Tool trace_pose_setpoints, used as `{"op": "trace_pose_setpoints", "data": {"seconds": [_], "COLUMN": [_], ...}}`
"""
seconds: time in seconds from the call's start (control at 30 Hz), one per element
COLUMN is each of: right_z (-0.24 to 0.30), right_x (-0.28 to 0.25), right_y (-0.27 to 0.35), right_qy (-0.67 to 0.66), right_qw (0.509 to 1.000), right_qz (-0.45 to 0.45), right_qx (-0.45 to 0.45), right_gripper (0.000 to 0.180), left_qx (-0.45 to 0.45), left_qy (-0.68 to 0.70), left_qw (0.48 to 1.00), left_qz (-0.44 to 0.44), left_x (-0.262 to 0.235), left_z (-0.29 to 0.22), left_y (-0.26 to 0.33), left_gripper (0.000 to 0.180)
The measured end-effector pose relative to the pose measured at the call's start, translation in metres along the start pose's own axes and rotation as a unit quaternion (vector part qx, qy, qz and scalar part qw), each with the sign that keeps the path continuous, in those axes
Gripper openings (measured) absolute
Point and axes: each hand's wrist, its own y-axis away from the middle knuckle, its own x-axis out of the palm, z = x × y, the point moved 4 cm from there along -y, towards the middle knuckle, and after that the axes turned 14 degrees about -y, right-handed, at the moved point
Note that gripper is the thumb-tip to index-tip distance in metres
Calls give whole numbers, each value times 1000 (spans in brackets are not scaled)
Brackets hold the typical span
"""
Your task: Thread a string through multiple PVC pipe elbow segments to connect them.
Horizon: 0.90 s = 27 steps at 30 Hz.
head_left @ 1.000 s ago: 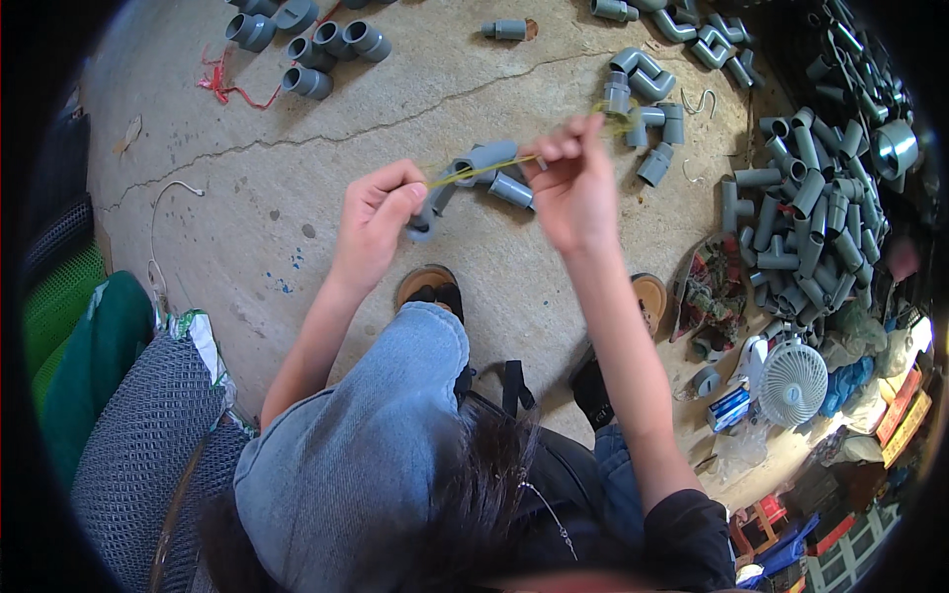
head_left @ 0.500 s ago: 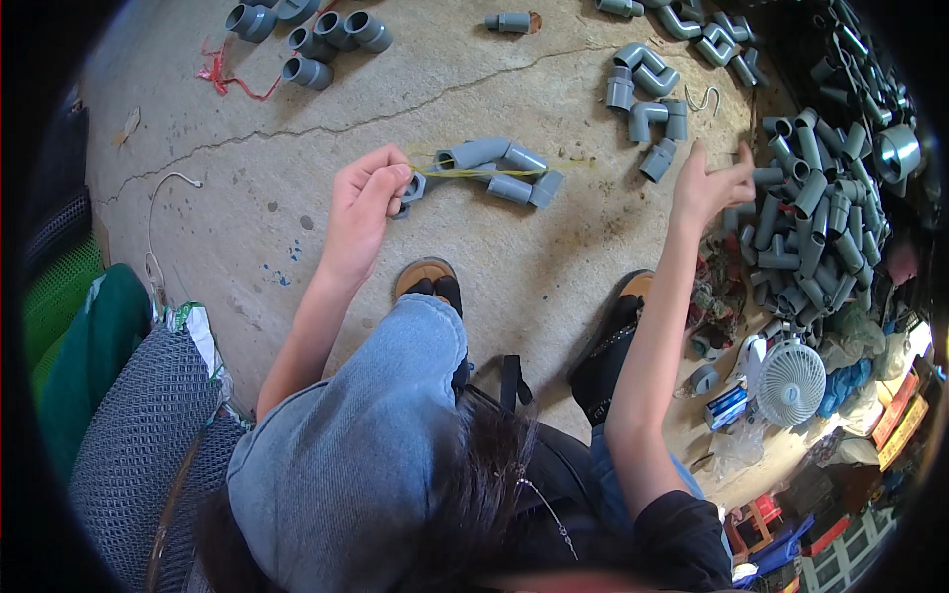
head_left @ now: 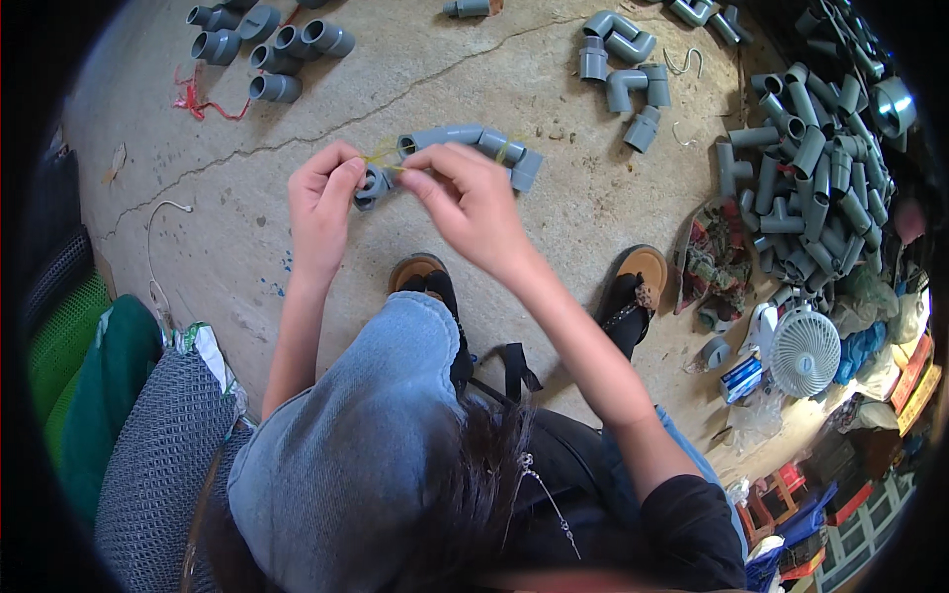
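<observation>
My left hand (head_left: 321,203) grips a small grey pipe fitting (head_left: 374,185) at the left end of a row of grey pipe fittings (head_left: 474,141). A thin yellow band (head_left: 506,148) runs around the row. My right hand (head_left: 465,198) is close beside the left, thumb and forefinger pinched on the yellow band right at the small fitting. Both hands are held above the concrete floor (head_left: 474,59), in front of my knees. The right hand covers the lower part of the row.
A big heap of grey fittings (head_left: 811,158) lies at the right. Smaller groups lie at the top middle (head_left: 623,69) and top left (head_left: 267,49). A red string (head_left: 198,99), a rag (head_left: 717,257), a small white fan (head_left: 806,351) and my sandals (head_left: 643,282) are nearby.
Half a second ago my right hand was stretched out toward the heap on the right. It has come back to the bundle, next to my left hand, which stayed put.
</observation>
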Motion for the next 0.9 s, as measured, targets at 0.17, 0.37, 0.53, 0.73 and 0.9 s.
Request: {"op": "trace_pose_setpoints", "data": {"seconds": [0.17, 0.37, 0.53, 0.73, 0.9], "right_z": [5, -2, -8, -25, -18], "right_x": [-25, -66, -75, -78, -46], "right_y": [-18, -30, -31, -40, -52], "right_qy": [103, 90, 140, 13, -341], "right_qw": [982, 978, 979, 993, 939], "right_qz": [-31, -133, -135, -118, -39], "right_qx": [-156, -130, -68, -2, -12], "right_gripper": [10, 15, 17, 22, 18], "left_qx": [155, 105, 94, 111, 139], "left_qy": [-288, -295, -321, -203, -90], "left_qw": [945, 949, 942, 973, 986], "left_qz": [-6, -39, -36, -27, 6], "left_x": [0, -13, -29, -28, -22], "left_z": [-4, 21, 45, 44, 23], "left_y": [-13, -27, -32, -34, -27], "left_gripper": [5, 14, 12, 11, 12]}}
